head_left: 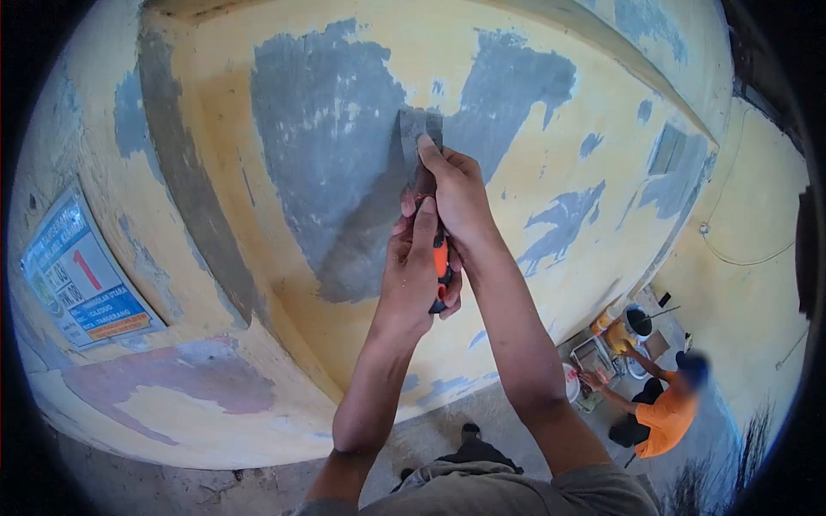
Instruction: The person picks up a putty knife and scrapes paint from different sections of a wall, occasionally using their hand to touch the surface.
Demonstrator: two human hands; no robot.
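Both my hands are closed on a scraper with a flat metal blade and an orange-and-black handle. My right hand is the upper one, its thumb pressed along the blade. Lower down, my left hand wraps round the handle. The blade points up and lies at the wall, at the edge of yellow paint between two bare grey patches. Most of the large grey patch spreads left of the blade. Fingers hide part of the handle.
Low at the right, a person in an orange shirt crouches by a dark bucket and several containers. A blue-and-white sign is fixed on the wall at left. A ledge runs along the upper wall.
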